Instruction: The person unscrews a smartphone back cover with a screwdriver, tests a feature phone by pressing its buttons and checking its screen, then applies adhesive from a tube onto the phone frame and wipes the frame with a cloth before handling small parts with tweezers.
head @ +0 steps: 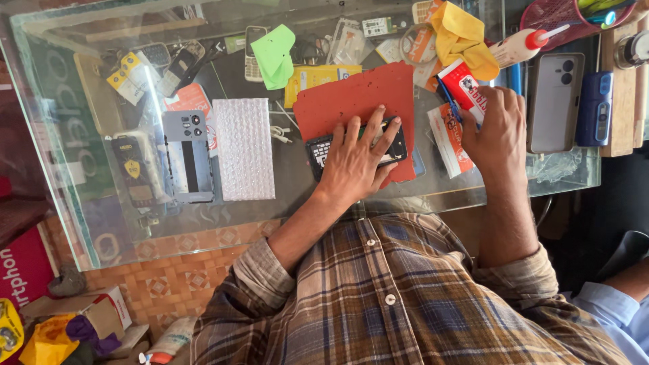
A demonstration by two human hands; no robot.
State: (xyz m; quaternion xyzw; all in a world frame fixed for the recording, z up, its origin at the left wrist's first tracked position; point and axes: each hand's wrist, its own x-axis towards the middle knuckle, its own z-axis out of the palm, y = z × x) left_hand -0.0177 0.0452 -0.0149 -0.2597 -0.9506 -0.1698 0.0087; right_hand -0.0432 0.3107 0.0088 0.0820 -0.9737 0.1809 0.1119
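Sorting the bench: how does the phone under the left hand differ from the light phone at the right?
The dark phone lies crosswise on the red mat, pressed by the left hand; the light phone lies lengthwise on bare glass, untouched. The dark one looks opened; the light one shows an intact back with cameras. Both lie flat.

The left hand lies flat, palm down, fingers spread wide. The right hand is curled with fingers bent under; both forearms reach away from the body.
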